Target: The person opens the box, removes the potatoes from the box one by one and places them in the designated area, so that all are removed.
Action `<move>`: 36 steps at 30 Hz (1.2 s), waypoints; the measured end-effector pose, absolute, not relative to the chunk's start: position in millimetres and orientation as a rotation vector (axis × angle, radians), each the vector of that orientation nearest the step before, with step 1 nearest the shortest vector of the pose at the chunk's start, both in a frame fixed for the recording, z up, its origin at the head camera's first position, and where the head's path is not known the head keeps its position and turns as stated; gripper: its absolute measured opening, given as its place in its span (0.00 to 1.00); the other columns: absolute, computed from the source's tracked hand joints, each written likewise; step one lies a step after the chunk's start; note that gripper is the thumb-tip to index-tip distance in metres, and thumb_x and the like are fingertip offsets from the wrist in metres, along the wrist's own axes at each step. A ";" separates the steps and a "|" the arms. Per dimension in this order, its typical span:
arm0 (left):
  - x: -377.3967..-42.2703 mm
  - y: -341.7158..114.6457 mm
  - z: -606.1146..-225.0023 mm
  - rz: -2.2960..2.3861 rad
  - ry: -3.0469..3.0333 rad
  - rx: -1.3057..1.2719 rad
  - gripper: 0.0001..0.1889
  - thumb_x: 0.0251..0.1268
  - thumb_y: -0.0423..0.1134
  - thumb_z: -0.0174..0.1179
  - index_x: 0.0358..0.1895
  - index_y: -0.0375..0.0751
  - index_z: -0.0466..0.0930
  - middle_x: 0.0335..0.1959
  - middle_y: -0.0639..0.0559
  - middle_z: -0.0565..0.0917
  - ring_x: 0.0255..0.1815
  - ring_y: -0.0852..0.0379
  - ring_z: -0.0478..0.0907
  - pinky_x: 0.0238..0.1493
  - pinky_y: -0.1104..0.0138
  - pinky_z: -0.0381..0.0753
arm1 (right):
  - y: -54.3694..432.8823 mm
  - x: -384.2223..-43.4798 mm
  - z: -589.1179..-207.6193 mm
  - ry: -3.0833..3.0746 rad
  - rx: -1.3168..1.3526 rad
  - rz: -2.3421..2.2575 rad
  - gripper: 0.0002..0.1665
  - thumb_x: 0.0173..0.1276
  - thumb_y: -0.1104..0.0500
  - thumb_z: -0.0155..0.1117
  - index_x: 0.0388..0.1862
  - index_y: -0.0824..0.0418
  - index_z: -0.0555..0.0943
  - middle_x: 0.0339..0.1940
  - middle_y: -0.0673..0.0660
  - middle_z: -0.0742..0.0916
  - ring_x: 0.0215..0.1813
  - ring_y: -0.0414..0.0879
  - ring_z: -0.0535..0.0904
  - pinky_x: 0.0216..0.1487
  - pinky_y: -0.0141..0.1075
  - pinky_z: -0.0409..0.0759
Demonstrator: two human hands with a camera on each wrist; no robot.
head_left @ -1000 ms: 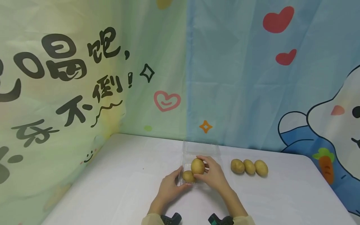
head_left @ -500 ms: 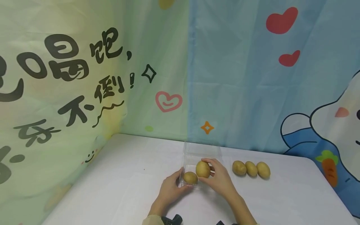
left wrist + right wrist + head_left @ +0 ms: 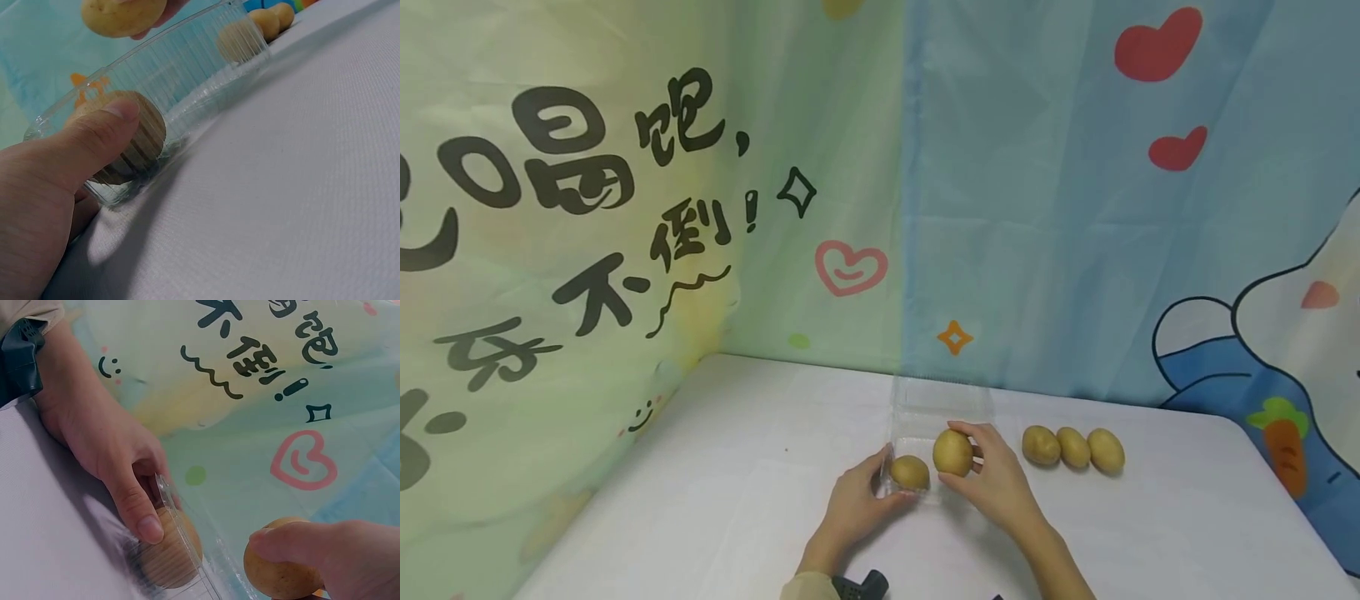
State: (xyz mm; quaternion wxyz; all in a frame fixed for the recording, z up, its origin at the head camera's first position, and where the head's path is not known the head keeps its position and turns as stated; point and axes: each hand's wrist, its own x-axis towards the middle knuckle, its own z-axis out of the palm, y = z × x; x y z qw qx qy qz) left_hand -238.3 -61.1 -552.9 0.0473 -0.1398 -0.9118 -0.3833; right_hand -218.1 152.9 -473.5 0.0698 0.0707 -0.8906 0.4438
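"Both hands busy?"

"Yes. Left hand [image 3: 857, 502] grips the box's [image 3: 194, 81] left end, thumb on its near wall; right hand [image 3: 1000, 483] pinches one potato [image 3: 952, 453] just above the box, fingers parted potato-wide."

"Which step?"

"Filling, I'd judge. Another potato [image 3: 910, 472] lies inside, at the left; three more [image 3: 1074, 448] lie right of it. Next calls for lowering gently, then releasing."

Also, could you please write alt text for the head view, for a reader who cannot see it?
A person's right hand holds a potato over an open clear plastic container, gripped at its left end by the left hand, with another potato inside. Three more potatoes sit in a row to the right on a white table, before a cartoon-printed backdrop.
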 end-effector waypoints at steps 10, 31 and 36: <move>-238.7 -60.7 -549.5 -1.174 -2.776 -0.421 0.47 0.48 0.66 0.65 0.67 0.39 0.67 0.63 0.44 0.75 0.63 0.46 0.75 0.62 0.55 0.76 | 163.1 -211.1 -474.3 -2.686 0.161 1.360 0.38 0.48 0.61 0.78 0.59 0.55 0.74 0.54 0.55 0.78 0.55 0.55 0.80 0.50 0.39 0.85; -238.5 -60.9 -553.9 -1.154 -2.787 -0.403 0.50 0.45 0.74 0.58 0.68 0.42 0.67 0.64 0.47 0.75 0.64 0.48 0.74 0.63 0.56 0.75 | 176.7 -201.7 -480.2 -2.591 -0.017 1.621 0.41 0.51 0.56 0.77 0.62 0.59 0.68 0.63 0.61 0.74 0.59 0.61 0.77 0.57 0.47 0.81; -237.6 -59.2 -553.6 -1.181 -2.798 -0.394 0.50 0.45 0.73 0.59 0.68 0.42 0.66 0.64 0.47 0.75 0.64 0.48 0.74 0.64 0.56 0.75 | 178.9 -199.7 -482.3 -2.615 -0.002 1.543 0.42 0.49 0.58 0.78 0.63 0.58 0.70 0.61 0.60 0.75 0.58 0.61 0.78 0.56 0.46 0.82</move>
